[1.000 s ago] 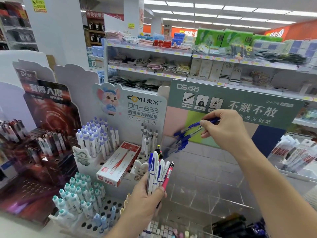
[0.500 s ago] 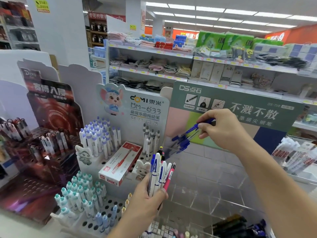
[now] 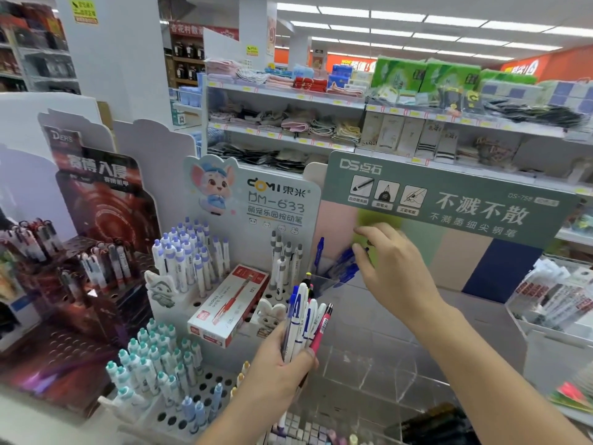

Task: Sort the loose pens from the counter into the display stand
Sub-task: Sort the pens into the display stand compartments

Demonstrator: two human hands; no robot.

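Nearest, at lower centre of the frame, our left hand (image 3: 282,364) grips a bundle of pens (image 3: 306,319) upright, fingers and thumb curled round the barrels; most are white with blue marks, one is pink, and the print on them is too small to read. Just left of it a red-and-white pen box (image 3: 229,308) lies tilted on the white stand (image 3: 199,403) whose backboard (image 3: 276,200) reads "DOMI" and "DM-633". Higher, at centre, our right hand (image 3: 393,268) reaches toward the blue pens (image 3: 343,266) standing in the clear compartment (image 3: 321,282) of the display stand; its fingers are loosely spread and blurred, and we cannot tell whether the fingertips touch the pens. Behind it the green header (image 3: 449,200) reads "DS" and "DS-758". At the left a dark red display (image 3: 96,187) carries "DERS".
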